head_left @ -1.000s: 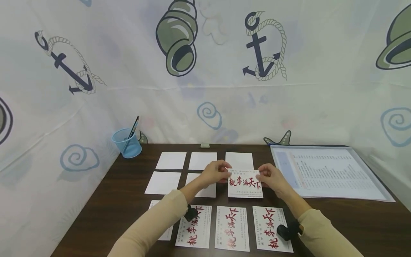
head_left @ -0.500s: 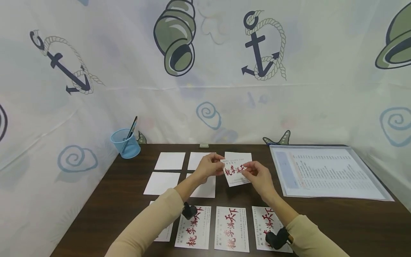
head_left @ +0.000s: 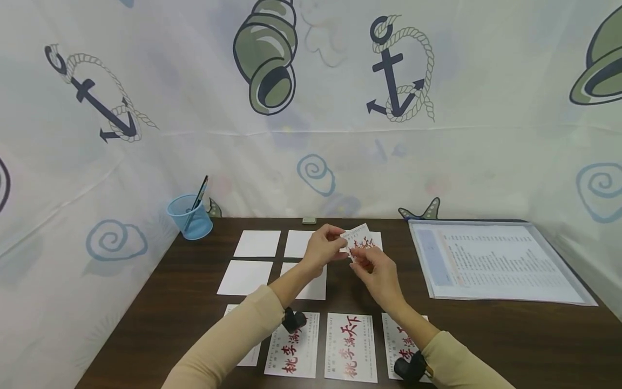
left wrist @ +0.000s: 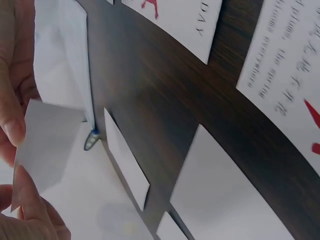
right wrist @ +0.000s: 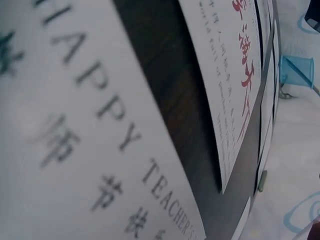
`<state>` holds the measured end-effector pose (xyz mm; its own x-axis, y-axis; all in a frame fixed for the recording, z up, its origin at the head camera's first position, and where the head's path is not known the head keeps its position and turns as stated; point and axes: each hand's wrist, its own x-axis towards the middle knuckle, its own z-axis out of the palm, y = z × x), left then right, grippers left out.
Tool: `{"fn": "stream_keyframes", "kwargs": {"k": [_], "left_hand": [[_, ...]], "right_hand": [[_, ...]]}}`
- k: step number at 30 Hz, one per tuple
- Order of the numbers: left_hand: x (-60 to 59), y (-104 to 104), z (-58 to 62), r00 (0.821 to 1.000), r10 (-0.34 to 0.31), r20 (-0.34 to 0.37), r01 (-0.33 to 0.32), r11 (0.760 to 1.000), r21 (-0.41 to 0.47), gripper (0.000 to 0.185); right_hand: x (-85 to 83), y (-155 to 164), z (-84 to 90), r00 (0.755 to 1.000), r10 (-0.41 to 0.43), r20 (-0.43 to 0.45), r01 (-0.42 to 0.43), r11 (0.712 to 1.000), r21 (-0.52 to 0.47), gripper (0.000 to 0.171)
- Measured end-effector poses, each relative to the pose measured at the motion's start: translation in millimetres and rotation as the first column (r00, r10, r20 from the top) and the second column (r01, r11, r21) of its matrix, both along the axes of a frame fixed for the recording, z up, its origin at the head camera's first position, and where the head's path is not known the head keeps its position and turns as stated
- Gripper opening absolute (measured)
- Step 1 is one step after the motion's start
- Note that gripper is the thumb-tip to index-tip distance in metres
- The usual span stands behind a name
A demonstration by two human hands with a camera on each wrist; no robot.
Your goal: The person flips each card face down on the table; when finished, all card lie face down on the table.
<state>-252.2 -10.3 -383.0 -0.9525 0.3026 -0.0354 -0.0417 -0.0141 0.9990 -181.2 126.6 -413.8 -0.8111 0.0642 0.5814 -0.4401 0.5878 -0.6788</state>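
My left hand [head_left: 324,247] pinches the upper left corner of a printed card [head_left: 360,243], and my right hand [head_left: 376,270] pinches its lower edge, so both grips are pressed onto the card, which is tilted in the air above the dark worktop [head_left: 510,329]. The card hangs over the far row of blank white cards [head_left: 257,243], well beyond the near row of red-lettered cards [head_left: 351,346]. A blue pen cup [head_left: 190,217] stands far left of the card, and a clear folder [head_left: 495,260] lies to its right.
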Motion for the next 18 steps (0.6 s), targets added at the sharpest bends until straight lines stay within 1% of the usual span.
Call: {"fn": "stream_keyframes", "kwargs": {"k": [2,5,7,9,11,14,16,18], "left_hand": [[2.3,2,3.0,0.999,0.003,-0.032,-0.003,1.000,0.023,0.032],[4.7,6,7.1,0.996,-0.002,-0.093,0.006,0.999,0.042,0.031],[5.5,6,8.6,0.991,-0.003,-0.132,0.008,0.999,0.040,0.032],[4.9,5,7.5,0.987,0.007,-0.162,-0.004,1.000,0.020,0.033],[3.9,2,3.4,0.980,0.041,-0.193,-0.045,0.999,-0.015,0.033],[2.0,-6,-6.7,0.964,0.124,-0.234,-0.144,0.987,-0.072,0.033],[1.1,-12,-14.9,0.953,0.171,-0.252,-0.201,0.975,-0.099,0.035],[0.7,-17,-22.0,0.951,0.193,-0.243,-0.223,0.969,-0.105,0.037]], "right_hand": [[-0.1,1,1.6,0.997,-0.021,-0.075,0.024,0.999,0.035,0.025],[-0.6,3,4.5,0.983,-0.040,-0.177,0.051,0.997,0.055,0.025],[-1.1,5,6.7,0.975,-0.054,-0.214,0.063,0.997,0.035,0.024],[-1.9,9,8.1,0.973,-0.087,-0.214,0.088,0.996,-0.006,0.022],[-2.1,13,9.2,0.976,-0.134,-0.172,0.125,0.990,-0.061,0.019],[-1.9,20,9.5,0.980,-0.192,-0.060,0.181,0.971,-0.154,0.017],[-1.3,25,10.3,0.980,-0.198,0.028,0.199,0.953,-0.226,0.017],[-0.9,29,11.2,0.977,-0.184,0.105,0.208,0.930,-0.303,0.017]]}}
